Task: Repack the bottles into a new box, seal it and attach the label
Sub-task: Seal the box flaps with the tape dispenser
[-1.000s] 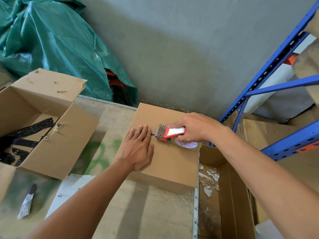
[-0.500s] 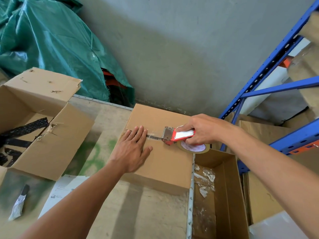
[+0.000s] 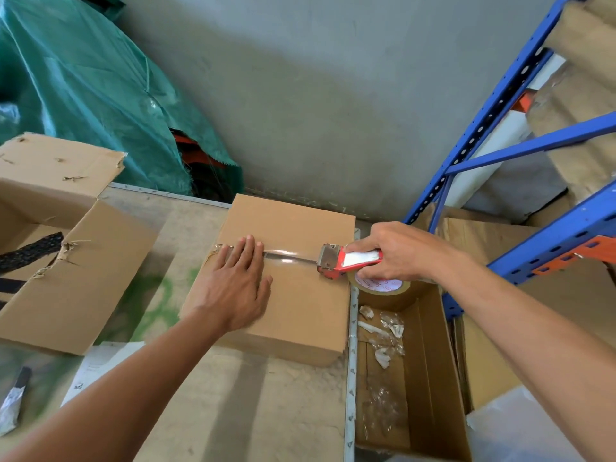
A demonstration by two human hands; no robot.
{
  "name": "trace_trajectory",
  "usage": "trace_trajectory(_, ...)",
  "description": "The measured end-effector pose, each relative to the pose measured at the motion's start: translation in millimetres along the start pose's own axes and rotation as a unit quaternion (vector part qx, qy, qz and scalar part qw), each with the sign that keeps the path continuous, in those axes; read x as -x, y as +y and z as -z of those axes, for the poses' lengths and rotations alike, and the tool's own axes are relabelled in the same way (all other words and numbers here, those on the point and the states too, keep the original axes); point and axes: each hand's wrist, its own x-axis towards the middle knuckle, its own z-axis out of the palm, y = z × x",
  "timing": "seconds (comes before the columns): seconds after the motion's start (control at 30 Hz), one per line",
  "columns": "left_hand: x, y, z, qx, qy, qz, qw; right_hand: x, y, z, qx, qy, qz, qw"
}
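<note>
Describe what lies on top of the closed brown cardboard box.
A clear tape strip runs across the top; the left hand presses flat across it; the right hand grips a red tape dispenser at the right edge. Its contents are covered.

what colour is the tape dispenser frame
Red, with a metal blade end; the tape dispenser shows clearly in the head view.

You are in a storeroom or warehouse, at a packing spot. A tall blue metal rack (image 3: 473, 138) stands on your right, with brown cardboard (image 3: 580, 95) piled on its shelves. The wall (image 3: 333, 95) is bare grey concrete. A big green tarp (image 3: 83, 85) covers a heap in the corner. Your worn table (image 3: 266, 411) has a closed box (image 3: 300, 311) and an open box (image 3: 83, 278) on it, and a red tape gun (image 3: 350, 260) sits on the closed one. A scrap box (image 3: 443, 361) stands beside the table.
</note>
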Motion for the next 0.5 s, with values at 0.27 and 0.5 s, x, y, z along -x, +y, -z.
trace_trajectory(0.27,-2,46,-15,0.054,-0.001,-0.043,0.998,4,-9,-7,0.106,0.001,0.029,0.994)
trace_trajectory(0.5,0,48,-10,0.055,-0.007,-0.043,0.998,-12,-24,4,0.145,-0.079,0.021,0.986)
